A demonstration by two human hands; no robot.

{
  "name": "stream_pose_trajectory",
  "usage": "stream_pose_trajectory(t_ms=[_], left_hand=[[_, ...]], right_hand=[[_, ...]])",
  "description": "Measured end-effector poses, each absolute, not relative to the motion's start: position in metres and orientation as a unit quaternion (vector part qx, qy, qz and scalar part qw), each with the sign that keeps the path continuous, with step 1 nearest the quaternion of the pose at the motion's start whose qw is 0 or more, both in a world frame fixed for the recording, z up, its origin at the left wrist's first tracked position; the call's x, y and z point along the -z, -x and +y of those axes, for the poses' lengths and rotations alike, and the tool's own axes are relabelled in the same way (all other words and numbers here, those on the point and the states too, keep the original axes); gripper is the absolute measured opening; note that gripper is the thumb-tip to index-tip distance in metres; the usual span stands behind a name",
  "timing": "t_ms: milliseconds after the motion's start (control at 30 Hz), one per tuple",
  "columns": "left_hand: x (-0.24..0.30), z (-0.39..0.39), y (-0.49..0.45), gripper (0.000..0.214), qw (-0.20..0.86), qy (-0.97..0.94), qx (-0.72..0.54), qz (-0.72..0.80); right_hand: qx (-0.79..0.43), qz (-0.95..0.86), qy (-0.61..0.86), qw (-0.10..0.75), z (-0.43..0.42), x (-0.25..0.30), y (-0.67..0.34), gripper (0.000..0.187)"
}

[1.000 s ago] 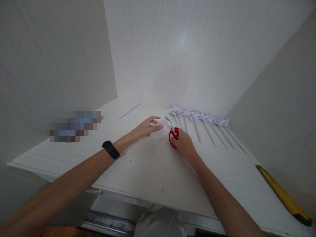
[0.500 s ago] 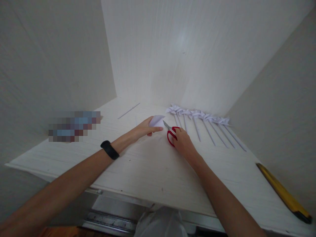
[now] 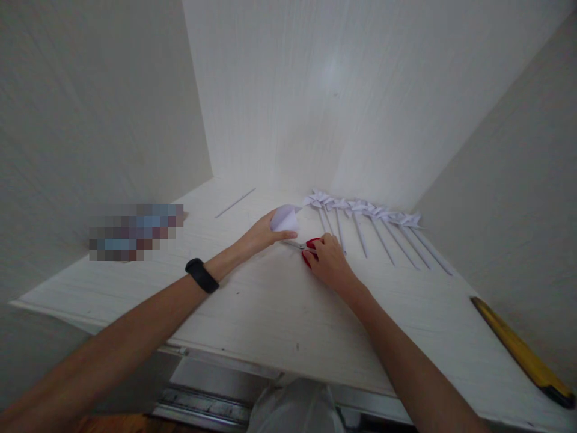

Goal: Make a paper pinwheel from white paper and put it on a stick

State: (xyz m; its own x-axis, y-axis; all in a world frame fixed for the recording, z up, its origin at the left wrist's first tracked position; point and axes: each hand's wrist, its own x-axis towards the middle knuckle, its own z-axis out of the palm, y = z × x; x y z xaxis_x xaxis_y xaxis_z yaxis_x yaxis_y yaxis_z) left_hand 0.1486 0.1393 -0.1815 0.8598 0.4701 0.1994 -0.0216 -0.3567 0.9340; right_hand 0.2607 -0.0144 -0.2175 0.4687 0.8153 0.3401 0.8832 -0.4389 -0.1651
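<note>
A folded piece of white paper (image 3: 283,219) curves up between the thumb and fingers of my left hand (image 3: 265,233), held above the middle of the table. My right hand (image 3: 330,260) grips red-handled scissors (image 3: 311,245) by their loops. The scissors' blades point left, level and nearly together, just below my left thumb. Whether the blade tips touch the paper is hard to tell. Just beyond my right hand lie several white paper pinwheels (image 3: 360,207) on paper sticks, side by side in a row.
A thin paper stick (image 3: 235,202) lies at the back left of the white table (image 3: 252,319). A blurred-out object (image 3: 135,233) sits by the left wall. A yellow tool with a black end (image 3: 523,352) rests along the right wall. Walls enclose the back and both sides.
The scissors have moved left and down, from beside the paper's right edge to below my left thumb, and their open blades have closed. The paper has tilted slightly in my left hand.
</note>
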Motion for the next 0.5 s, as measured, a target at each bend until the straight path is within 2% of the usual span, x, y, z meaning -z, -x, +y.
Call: stream_pose_trajectory(t_ms=[200, 367, 500], left_hand=[[0.189, 0.14, -0.149, 0.042, 0.535, -0.802, -0.242, 0.105], [0.189, 0.136, -0.147, 0.048, 0.559, -0.793, -0.219, 0.108], [0.188, 0.136, -0.146, 0.05, 0.585, -0.772, -0.22, 0.116]], right_hand=[[0.115, -0.501, 0.849, 0.121, -0.015, 0.211, -0.259, 0.028], [0.105, -0.48, 0.865, 0.1, -0.016, 0.206, -0.258, 0.025], [0.16, -0.467, 0.862, 0.114, -0.016, 0.198, -0.258, 0.025]])
